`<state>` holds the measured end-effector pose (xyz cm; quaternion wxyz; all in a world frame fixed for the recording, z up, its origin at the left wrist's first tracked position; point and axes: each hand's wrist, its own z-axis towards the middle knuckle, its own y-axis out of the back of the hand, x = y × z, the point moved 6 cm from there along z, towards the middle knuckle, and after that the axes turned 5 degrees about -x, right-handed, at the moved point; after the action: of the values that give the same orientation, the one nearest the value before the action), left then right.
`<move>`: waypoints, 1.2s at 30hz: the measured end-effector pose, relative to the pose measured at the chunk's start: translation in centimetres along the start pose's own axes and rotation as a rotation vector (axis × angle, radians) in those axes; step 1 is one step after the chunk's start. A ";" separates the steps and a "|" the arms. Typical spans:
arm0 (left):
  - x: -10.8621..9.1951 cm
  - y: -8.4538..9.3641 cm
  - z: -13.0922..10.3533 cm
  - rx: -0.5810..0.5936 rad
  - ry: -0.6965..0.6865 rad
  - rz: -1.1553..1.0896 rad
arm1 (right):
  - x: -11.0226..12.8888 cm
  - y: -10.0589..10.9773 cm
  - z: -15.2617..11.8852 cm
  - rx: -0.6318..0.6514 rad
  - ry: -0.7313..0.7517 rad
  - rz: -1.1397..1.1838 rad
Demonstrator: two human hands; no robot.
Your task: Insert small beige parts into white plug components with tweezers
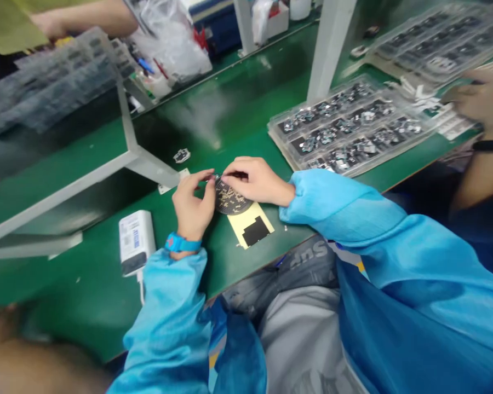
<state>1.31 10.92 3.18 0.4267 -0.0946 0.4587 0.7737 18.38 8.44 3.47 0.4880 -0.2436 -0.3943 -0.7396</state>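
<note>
Both of the person's hands meet over a round dark circuit board [232, 198] that sits near the front edge of the green bench [238, 126]. The left hand [193, 202], with a blue wristband [181, 243] below it, is curled with thumb and forefinger pinching at the board's upper left rim. The right hand [257, 180] lies across the top of the board, fingers drawn together and pressed down on its upper edge — something thin and dark shows between those fingertips, too small to make out. The board overlaps a pale yellow backing sheet [240, 224] that carries a black cut-out patch [257, 231], just toward the person. To the left of the hands lies a white power bank [136, 241] with a cable at its near end. A small dark part [182, 156] rests alone on the bench, farther back. To the right stands a clear tray of small metal parts [345, 128], and beyond it another person's hand [482, 101] — blurred — hovers near a second tray [435, 44].
</note>
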 end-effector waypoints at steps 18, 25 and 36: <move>2.1 -1.2 -0.3 0.101 0.014 -0.079 | 1.4 -0.5 -1.0 0.083 0.098 -0.096; 1.3 -0.7 0.0 0.024 -0.082 -0.124 | 0.6 -1.0 -1.0 0.042 0.072 -0.093; 1.2 0.2 0.2 -0.062 -0.178 -0.081 | 0.7 -1.0 -1.7 0.026 0.093 -0.120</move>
<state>0.43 11.68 2.77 0.4935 -0.0568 0.3906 0.7750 17.25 6.88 2.68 0.4638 -0.1784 -0.3946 -0.7729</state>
